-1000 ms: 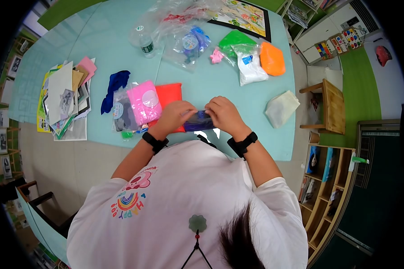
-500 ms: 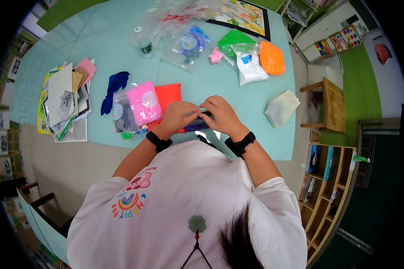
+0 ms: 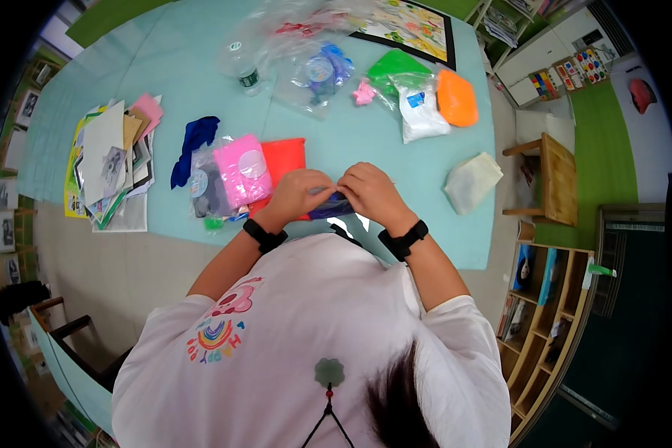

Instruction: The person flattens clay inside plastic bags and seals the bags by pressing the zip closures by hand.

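At the near edge of the table, my left hand (image 3: 297, 196) and my right hand (image 3: 375, 196) are close together, fingertips pinched on the upper edge of a dark blue-purple plastic packet (image 3: 328, 210). Most of the packet is hidden behind the fingers. Left of it, a red packet (image 3: 285, 157) lies partly under my left hand. A pink packet (image 3: 243, 172) overlaps the red one, and a clear bag with dark grey contents (image 3: 205, 188) sits beside that. A dark blue lump (image 3: 194, 149) rests just beyond.
A pile of papers (image 3: 119, 164) lies at the left. Further back are a plastic bottle (image 3: 245, 73), crumpled clear bags (image 3: 306, 82), green (image 3: 397, 69), white (image 3: 420, 112) and orange packets (image 3: 456, 98). A pale bag (image 3: 473, 183) stands near the right edge.
My right hand has moved slightly to the right, so the fingertips of both hands are a little further apart. The view has shifted slightly; the other things lie as before.
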{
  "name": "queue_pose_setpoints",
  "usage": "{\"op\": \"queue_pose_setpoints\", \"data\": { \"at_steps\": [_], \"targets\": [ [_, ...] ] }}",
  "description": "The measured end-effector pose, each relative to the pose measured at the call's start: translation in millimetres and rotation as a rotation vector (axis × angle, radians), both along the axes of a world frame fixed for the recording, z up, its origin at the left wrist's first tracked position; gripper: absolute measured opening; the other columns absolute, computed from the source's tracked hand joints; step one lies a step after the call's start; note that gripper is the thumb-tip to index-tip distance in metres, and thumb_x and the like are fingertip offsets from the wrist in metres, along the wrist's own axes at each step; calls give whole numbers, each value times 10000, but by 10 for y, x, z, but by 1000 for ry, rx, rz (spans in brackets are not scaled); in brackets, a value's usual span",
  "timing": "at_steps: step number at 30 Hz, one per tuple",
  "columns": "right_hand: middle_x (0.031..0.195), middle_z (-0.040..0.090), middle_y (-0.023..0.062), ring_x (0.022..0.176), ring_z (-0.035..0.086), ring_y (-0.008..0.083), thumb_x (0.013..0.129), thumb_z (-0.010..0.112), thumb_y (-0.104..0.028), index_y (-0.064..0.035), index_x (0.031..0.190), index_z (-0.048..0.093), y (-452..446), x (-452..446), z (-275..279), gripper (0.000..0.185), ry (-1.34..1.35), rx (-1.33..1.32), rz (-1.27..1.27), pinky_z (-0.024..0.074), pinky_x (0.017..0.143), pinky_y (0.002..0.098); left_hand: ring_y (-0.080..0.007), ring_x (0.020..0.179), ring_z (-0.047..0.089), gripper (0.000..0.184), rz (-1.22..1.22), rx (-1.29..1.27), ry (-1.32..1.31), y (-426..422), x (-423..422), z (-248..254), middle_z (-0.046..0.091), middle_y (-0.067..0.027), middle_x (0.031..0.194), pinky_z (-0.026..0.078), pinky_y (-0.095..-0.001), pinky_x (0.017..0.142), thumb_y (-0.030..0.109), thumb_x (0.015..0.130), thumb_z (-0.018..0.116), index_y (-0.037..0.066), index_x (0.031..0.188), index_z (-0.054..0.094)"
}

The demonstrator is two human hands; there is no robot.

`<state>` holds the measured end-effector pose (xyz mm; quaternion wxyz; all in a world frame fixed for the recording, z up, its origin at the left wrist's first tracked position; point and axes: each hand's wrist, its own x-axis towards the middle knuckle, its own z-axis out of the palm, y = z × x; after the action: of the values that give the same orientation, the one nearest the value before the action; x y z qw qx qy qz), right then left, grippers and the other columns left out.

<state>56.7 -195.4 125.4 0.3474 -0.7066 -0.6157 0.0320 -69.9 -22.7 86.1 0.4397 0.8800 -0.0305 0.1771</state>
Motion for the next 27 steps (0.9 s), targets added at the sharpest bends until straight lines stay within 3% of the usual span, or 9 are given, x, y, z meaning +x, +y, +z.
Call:
{"op": "queue_pose_setpoints", "data": {
  "at_steps": [8, 16, 27],
  "targets": [
    [855, 612, 75, 831, 589, 270, 804, 680, -44, -34, 854, 667, -88, 77, 2, 53, -31, 22, -59, 478, 797, 378, -288, 776, 655, 116, 34, 3, 12, -27, 34, 94, 697, -79, 847, 521, -373, 699, 166, 832, 693, 61, 878, 709],
    [903, 625, 82, 876, 581, 274, 798, 693, -43, -41, 896, 664, -52, 77, 45, 102, -1, -46, -18, 466, 819, 388, -303, 812, 654, 104, 20, 28, 50, -21, 33, 77, 697, -107, 875, 520, -378, 717, 110, 823, 705, 28, 885, 688],
    [858, 577, 105, 856, 551, 298, 823, 624, -37, -32, 870, 616, -47, -27, -39, 48, 18, -39, -42, 447, 827, 394, -291, 734, 646, 72, 53, 68, -76, -73, 71, 76, 690, -84, 813, 501, -373, 657, 109, 787, 701, 59, 837, 688]
  ]
}}
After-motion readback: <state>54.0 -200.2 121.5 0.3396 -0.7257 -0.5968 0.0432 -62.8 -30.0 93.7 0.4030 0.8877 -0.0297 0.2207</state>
